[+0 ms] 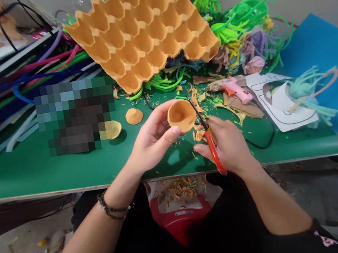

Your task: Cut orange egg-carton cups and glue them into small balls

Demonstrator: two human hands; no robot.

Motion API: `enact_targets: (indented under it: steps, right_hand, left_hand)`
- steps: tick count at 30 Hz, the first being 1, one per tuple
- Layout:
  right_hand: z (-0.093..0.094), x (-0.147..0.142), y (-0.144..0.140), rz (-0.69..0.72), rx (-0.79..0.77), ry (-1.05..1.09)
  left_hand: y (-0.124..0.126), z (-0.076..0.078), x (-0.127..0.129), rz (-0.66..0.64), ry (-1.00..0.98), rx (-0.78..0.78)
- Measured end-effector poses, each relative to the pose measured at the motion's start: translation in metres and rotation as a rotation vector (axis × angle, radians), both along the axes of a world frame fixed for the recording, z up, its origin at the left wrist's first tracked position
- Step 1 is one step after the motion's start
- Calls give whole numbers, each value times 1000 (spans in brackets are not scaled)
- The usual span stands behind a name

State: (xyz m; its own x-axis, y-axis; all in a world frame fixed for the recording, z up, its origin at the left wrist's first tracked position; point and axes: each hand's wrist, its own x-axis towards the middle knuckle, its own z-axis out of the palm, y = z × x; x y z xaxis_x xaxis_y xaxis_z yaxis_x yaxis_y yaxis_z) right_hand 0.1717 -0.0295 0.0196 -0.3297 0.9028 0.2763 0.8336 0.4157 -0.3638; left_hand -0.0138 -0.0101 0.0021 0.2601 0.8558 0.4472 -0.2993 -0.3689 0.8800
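My left hand (152, 140) holds a small orange cardboard cup (181, 115) cut from an egg tray, its hollow facing me, above the front of the green table (35, 173). My right hand (228, 145) grips red-handled scissors (212, 145); their dark blades point up and touch the cup's right rim. Orange offcuts lie on the table right under the cup. A large orange egg tray (140, 28) leans tilted at the back. Two more cut cups, one orange (134, 116) and one yellowish (113, 129), rest on the table to the left.
A pink glue gun (237, 90) with a black cord lies right of the scissors, beside white paper templates (282, 113) and a blue sheet (328, 58). Green and pastel pipe-cleaner flowers stand behind. Coloured foam strips (6, 92) pile at left. A red bin (180, 218) with scraps sits under the table edge.
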Motion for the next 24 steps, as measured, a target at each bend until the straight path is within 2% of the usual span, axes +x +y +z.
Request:
enact_targets:
  steps: [8, 12, 15, 19, 24]
  right_hand:
    - [2, 1, -1, -21, -133, 163]
    - [2, 4, 1, -15, -101, 251]
    - [1, 5, 3, 26, -62, 269]
    - [-2, 5, 3, 69, -120, 233]
    - [-5, 4, 3, 126, -174, 358]
  left_hand:
    - [0, -1, 0, -14, -20, -42]
    - [0, -4, 1, -39, -37, -95]
    - [1, -5, 0, -54, -78, -103]
    - [0, -3, 0, -92, -117, -133]
    - [-1, 4, 1, -97, -153, -234]
